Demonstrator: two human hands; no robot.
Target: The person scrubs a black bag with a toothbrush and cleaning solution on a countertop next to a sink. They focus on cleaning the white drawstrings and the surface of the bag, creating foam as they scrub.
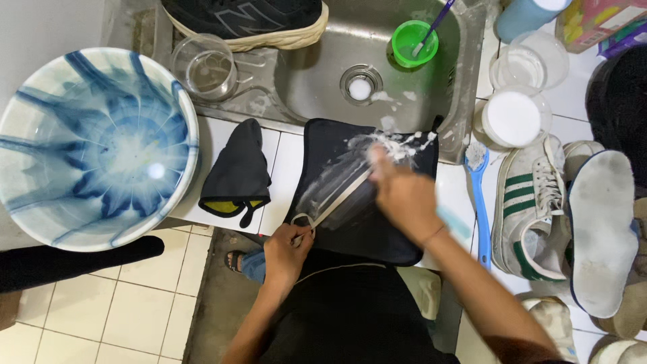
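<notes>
A black cloth mat [364, 226] lies over the sink's front edge, smeared with white soap foam. On it a long white shoelace [340, 195] is stretched out. My left hand [286, 253] pinches the lace's near end at the mat's lower left. My right hand [404, 195] is blurred and grips a light blue brush, its head pressed on the foamy lace near the mat's top.
A steel sink [323, 74] holds a green cup [414, 44] with a brush in it and a dark sneaker [249, 20] on the rim. A blue-patterned basin [94, 145] stands left. A blue-handled brush [480, 202], white sneakers [532, 202] and tubs [515, 118] sit right.
</notes>
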